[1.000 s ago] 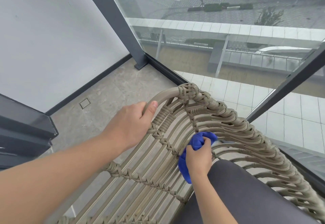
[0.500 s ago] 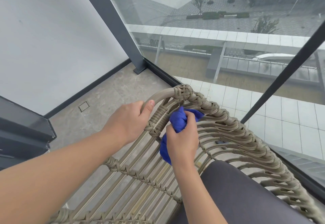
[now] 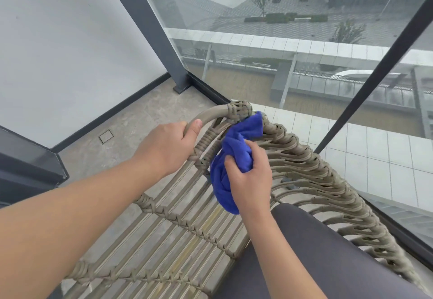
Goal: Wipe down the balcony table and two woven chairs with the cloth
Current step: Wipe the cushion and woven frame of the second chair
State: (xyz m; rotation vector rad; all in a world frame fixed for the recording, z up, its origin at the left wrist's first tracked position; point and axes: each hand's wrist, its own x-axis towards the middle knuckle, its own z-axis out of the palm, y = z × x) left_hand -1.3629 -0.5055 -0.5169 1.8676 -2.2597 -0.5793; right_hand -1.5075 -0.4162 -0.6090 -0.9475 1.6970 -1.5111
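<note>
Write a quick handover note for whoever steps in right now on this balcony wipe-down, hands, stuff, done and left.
Left hand: grips the bare top rail of the woven chair, steadying it.
Right hand: holds the bunched blue cloth, pressed against the braided rim near the top of the chair back.
Dark seat cushion sits in the chair.
Done: cannot tell from this view how much of the chair is already wiped.
Left: finish this chair's rim and slats, then the second chair and the table, neither in view.
</note>
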